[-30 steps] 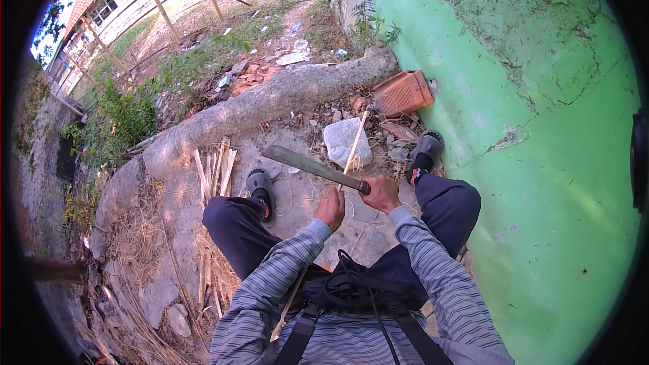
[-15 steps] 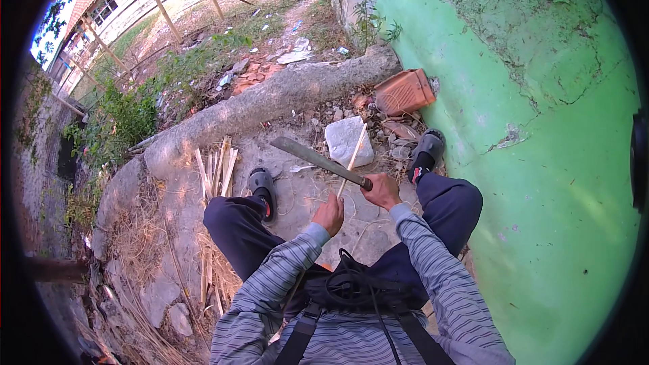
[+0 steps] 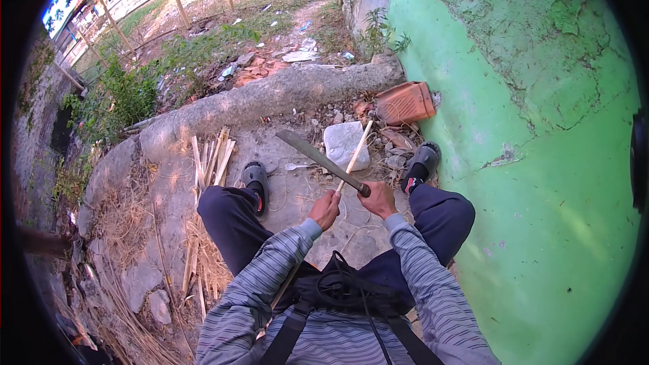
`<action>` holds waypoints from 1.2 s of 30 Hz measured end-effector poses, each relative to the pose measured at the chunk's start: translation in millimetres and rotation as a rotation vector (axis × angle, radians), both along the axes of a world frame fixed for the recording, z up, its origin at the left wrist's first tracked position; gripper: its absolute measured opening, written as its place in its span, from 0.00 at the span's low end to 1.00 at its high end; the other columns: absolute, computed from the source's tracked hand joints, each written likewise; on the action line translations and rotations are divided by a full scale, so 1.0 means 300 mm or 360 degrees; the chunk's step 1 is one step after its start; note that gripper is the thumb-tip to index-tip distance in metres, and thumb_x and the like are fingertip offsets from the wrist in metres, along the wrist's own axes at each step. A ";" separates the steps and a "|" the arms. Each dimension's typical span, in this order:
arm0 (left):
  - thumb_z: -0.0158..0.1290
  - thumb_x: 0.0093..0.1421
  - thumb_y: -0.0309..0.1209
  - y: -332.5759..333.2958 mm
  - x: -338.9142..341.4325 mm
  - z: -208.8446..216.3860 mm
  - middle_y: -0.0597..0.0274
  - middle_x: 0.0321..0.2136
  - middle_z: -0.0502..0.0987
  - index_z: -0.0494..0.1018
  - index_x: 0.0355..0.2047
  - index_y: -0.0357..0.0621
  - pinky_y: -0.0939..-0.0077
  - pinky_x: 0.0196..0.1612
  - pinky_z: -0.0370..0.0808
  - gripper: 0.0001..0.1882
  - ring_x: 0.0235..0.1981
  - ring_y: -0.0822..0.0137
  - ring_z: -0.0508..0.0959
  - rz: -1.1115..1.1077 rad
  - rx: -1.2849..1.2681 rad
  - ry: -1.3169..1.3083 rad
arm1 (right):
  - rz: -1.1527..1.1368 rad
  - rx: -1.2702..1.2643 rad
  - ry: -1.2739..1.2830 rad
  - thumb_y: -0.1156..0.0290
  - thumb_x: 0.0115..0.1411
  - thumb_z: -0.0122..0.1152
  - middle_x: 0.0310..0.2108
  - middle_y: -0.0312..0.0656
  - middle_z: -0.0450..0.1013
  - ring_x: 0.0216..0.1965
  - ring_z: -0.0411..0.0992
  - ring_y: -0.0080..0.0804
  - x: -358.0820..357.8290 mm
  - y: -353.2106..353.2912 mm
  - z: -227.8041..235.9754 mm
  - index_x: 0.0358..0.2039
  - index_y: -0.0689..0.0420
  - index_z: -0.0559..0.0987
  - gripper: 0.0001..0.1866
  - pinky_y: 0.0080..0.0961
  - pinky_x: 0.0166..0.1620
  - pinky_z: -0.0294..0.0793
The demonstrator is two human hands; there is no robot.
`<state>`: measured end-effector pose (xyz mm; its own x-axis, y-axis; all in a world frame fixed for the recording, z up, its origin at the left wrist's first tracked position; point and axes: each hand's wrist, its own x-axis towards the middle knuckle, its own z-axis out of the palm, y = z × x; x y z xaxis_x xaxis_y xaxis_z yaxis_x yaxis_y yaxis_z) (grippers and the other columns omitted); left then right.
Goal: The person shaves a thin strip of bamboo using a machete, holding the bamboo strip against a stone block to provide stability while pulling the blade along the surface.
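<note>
My right hand (image 3: pixel 378 199) is wrapped round the handle of a machete (image 3: pixel 314 155), whose long dark blade points forward and to the left. My left hand (image 3: pixel 325 209) grips a thin pale wooden strip (image 3: pixel 356 153) that slants forward and right. Blade and strip cross just ahead of my hands; whether they touch is hard to make out. Past the crossing, the strip's far end overlaps a whitish block (image 3: pixel 346 145) on the ground. Between my feet and left of the block lies a white plastic spoon (image 3: pixel 299 166).
A bundle of split pale strips (image 3: pixel 213 162) lies beyond my left knee, with shavings (image 3: pixel 213 260) nearer me. An orange perforated brick-like piece (image 3: pixel 405 103) leans by the green wall (image 3: pixel 541 216) on my right. A low rough concrete ridge (image 3: pixel 270 98) runs across ahead.
The whole view has shifted a little. My left hand sits slightly closer to the crossing of blade and strip. Both hands keep their hold.
</note>
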<state>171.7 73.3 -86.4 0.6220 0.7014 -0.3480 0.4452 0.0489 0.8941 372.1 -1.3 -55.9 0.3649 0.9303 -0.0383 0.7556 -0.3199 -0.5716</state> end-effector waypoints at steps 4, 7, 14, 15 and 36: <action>0.45 0.74 0.45 0.012 0.031 0.018 0.62 0.19 0.70 0.67 0.40 0.44 0.66 0.21 0.67 0.17 0.18 0.66 0.72 0.0052 -0.0511 -0.0271 | -0.0134 0.0099 0.0007 0.58 0.51 0.68 0.27 0.50 0.80 0.33 0.80 0.56 0.029 -0.012 -0.025 0.36 0.48 0.86 0.13 0.49 0.37 0.79; 0.47 0.74 0.44 0.006 0.012 0.052 0.69 0.18 0.65 0.67 0.43 0.46 0.72 0.16 0.61 0.14 0.15 0.72 0.68 0.0086 -0.0871 -0.0486 | -0.0099 0.0054 -0.0039 0.58 0.52 0.68 0.27 0.50 0.80 0.32 0.80 0.55 0.006 -0.015 -0.004 0.36 0.48 0.86 0.13 0.49 0.37 0.79; 0.46 0.74 0.42 0.014 0.020 0.008 0.60 0.20 0.72 0.78 0.44 0.40 0.64 0.28 0.72 0.18 0.21 0.64 0.74 0.0030 0.0102 -0.0206 | -0.0081 0.0036 -0.0151 0.58 0.52 0.68 0.25 0.50 0.79 0.31 0.80 0.55 0.011 0.005 0.007 0.34 0.49 0.86 0.12 0.49 0.36 0.79; 0.45 0.74 0.42 0.011 0.026 0.011 0.58 0.21 0.73 0.79 0.42 0.39 0.63 0.30 0.73 0.19 0.23 0.63 0.75 0.0053 0.0118 -0.0186 | -0.0128 0.0045 -0.0142 0.58 0.52 0.68 0.25 0.50 0.79 0.31 0.80 0.55 0.023 0.003 0.002 0.34 0.49 0.86 0.12 0.49 0.36 0.79; 0.47 0.71 0.39 -0.015 0.039 -0.005 0.47 0.26 0.75 0.70 0.44 0.35 0.58 0.37 0.72 0.16 0.30 0.54 0.77 0.0121 0.0063 -0.0122 | -0.0182 0.0098 -0.0058 0.61 0.51 0.69 0.24 0.48 0.78 0.31 0.79 0.53 0.042 0.005 -0.021 0.34 0.53 0.85 0.12 0.46 0.34 0.77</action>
